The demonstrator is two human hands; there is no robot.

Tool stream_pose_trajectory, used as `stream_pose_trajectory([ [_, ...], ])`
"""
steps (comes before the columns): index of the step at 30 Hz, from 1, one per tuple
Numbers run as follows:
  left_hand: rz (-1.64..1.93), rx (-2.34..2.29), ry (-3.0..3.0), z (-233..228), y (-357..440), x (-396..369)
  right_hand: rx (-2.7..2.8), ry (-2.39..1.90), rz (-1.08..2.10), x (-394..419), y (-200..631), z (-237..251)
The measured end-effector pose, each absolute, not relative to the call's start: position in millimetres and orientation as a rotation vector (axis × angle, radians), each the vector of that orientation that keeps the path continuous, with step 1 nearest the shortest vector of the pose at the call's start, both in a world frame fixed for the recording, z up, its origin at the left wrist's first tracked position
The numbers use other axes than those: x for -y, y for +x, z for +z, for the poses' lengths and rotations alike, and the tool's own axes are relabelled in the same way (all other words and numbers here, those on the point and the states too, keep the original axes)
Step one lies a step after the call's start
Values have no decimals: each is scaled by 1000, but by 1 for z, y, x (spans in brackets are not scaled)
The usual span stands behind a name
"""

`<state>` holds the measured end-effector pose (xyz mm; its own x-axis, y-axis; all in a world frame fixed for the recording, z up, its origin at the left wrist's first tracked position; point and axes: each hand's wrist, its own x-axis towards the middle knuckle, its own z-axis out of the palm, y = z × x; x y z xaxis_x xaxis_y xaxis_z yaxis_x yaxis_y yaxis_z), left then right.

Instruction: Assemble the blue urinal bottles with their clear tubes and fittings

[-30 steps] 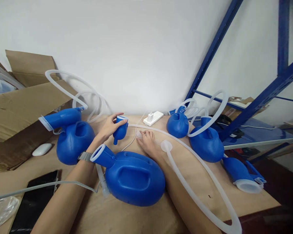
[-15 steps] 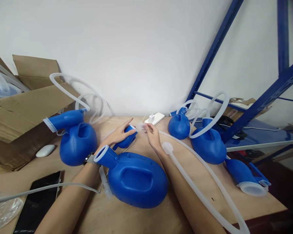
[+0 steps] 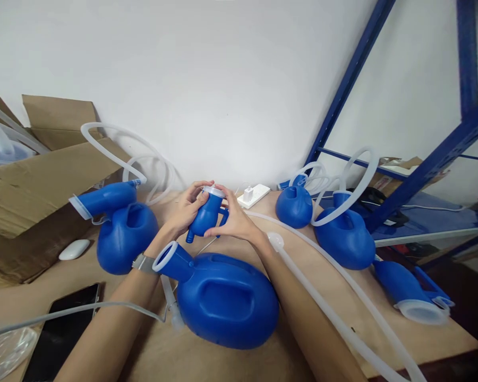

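Cradling a glossy blue funnel (image 3: 205, 215), both hands.

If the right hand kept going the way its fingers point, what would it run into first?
The right hand points left, with fingers already on the small blue funnel piece. Beyond that it would probably meet the left hand holding the other side, though depth is hard to judge.
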<state>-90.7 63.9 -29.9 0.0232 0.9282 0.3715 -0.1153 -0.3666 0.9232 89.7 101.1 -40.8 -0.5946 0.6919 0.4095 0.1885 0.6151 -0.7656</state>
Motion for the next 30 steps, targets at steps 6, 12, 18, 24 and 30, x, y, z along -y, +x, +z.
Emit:
stream_pose_trajectory([
  [6,1510,-879,1333,-15,-83,-60,2266,-616,633,-98,96,-38],
  [12,1387,-814,1330,-15,-84,-53,2221,-823,510,-97,97,-29],
  [18,1271,-907,1426,-18,-82,-48,2165,-845,513,-101,100,-32],
  [24,1361,-868,1543,-21,-83,-52,2196,-867,527,-98,98,-28],
  [30,1425,-913,1594,-22,-86,-56,2246,-826,549,-97,99,-25],
])
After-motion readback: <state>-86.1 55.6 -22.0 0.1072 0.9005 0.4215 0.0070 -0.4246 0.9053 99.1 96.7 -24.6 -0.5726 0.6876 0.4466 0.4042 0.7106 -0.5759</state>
